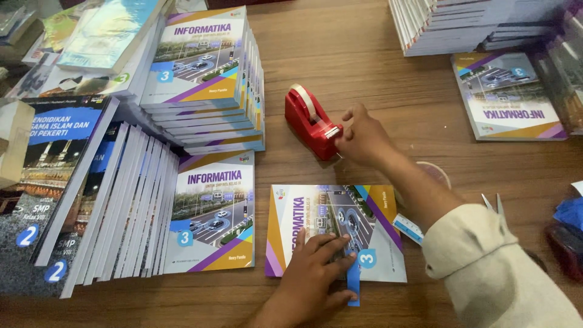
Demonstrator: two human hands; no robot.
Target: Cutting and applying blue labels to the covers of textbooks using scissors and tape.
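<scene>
Currently: left hand (316, 267) flat, fingers spread, pressing glossy paperback textbook (337, 231) (blue strip beneath); right hand (363, 136) pinching tape at red plastic tape dispenser (311, 121).

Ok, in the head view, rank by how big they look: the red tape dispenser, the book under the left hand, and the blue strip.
1. Book under the left hand
2. Red tape dispenser
3. Blue strip, partly hidden by the left hand
</scene>
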